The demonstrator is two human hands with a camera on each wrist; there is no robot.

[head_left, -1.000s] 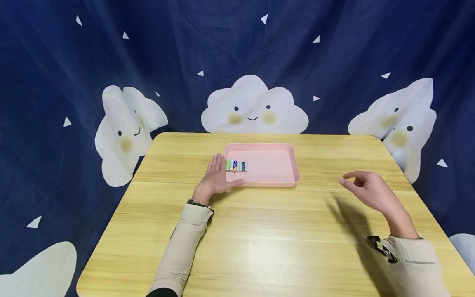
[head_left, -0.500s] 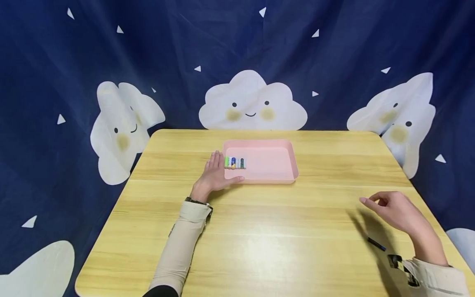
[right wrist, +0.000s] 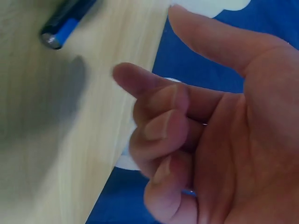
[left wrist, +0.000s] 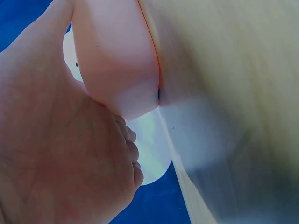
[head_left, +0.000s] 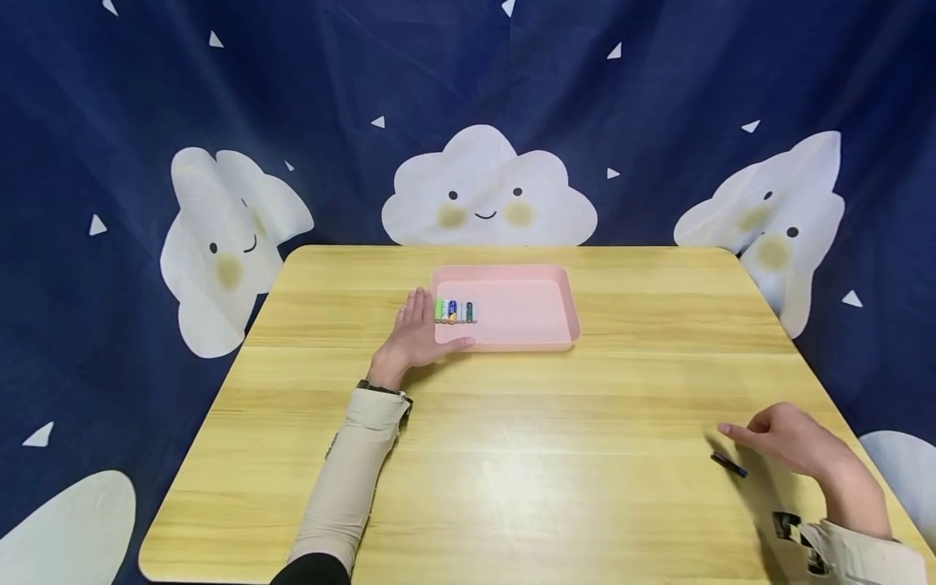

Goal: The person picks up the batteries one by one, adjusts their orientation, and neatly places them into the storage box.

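Note:
My left hand [head_left: 413, 335] lies at the left end of a shallow pink tray [head_left: 522, 313]. Its fingers stretch along the tray's left side and its thumb along the front rim. The left wrist view shows the palm by the tray's outer wall [left wrist: 117, 56]. Inside the tray's left part, several batteries [head_left: 452, 312] lie side by side in a row. On the table at the right, a black and blue battery [head_left: 729, 464] lies alone. Just right of it hovers my right hand [head_left: 800, 445], holding nothing; thumb and forefinger are apart, the other fingers loosely bent.
The wooden table [head_left: 526, 431] has rounded far corners. Behind it hangs a dark blue curtain [head_left: 344, 73] with white clouds. Each wrist bears a dark strap below a beige sleeve [head_left: 340, 471].
My right hand has moved right and nearer to me, lowering over the lone battery, which has come into view. The left hand keeps its place on the tray. The head view has tilted slightly down.

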